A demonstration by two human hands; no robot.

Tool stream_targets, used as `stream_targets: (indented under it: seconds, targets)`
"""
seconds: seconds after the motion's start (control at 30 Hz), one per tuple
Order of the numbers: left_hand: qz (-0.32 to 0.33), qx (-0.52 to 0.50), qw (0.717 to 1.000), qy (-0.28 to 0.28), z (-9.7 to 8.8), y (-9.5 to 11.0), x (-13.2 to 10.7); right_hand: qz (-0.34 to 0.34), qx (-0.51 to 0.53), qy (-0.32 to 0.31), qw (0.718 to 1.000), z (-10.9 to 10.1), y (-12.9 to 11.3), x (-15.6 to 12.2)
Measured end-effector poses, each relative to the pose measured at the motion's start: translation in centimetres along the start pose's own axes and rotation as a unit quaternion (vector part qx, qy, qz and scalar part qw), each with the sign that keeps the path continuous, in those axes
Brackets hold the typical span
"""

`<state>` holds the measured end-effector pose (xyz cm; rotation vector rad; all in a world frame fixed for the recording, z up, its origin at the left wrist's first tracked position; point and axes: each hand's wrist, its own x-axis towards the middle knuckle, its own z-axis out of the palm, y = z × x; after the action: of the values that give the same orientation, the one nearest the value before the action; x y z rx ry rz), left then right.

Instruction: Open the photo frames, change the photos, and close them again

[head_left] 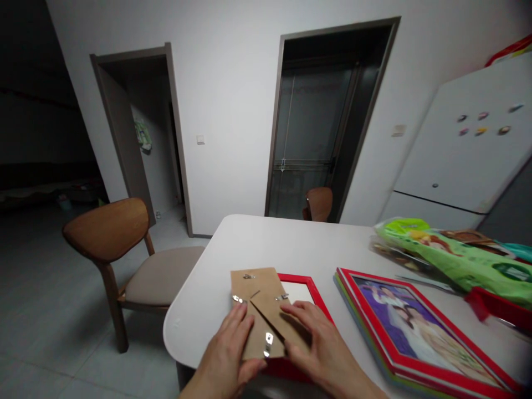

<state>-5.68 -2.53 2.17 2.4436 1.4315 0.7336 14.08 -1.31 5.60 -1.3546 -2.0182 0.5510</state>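
A brown picture-frame backing board point(261, 285) with metal hangers and a slanting slit lies partly over a red picture frame point(305, 280) near the table's front edge. My left hand point(228, 343) grips the board's left side, its thumb at the lower edge. On the right side, my right hand point(320, 343) has its fingers curled over the board and its thumb near the lower corner. The lower part of the red frame shows beneath the board and between the hands. To the right rests a stack of picture frames, the top one a red-bordered framed photo point(415, 321).
The white table point(282, 238) has a rounded left corner. Green plastic packaging point(457, 252) and a red object point(499, 310) lie at the right. A wooden chair point(137, 255) stands on the left, another chair point(319, 204) behind the table. A fridge point(461, 160) is at the right.
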Motion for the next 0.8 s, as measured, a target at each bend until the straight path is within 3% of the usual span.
stream_targets:
  seconds: [0.13,0.23,0.53,0.8]
  targets:
    - [-0.019,-0.028,0.995,-0.092,2.3,3.3,2.5,0.065,-0.059,-0.004,0.996,-1.6,4.1,-1.6]
    - [-0.020,-0.037,0.994,-0.099,3.6,4.1,3.7,0.076,-0.087,-0.001,0.993,-1.7,6.2,-1.9]
    - [-0.004,-0.036,0.996,-0.083,4.6,3.2,4.1,0.057,-0.144,0.007,0.988,0.2,8.3,-2.8]
    - [0.015,-0.050,0.996,-0.075,4.7,2.7,2.8,0.032,-0.178,0.027,0.983,-0.4,8.3,-1.0]
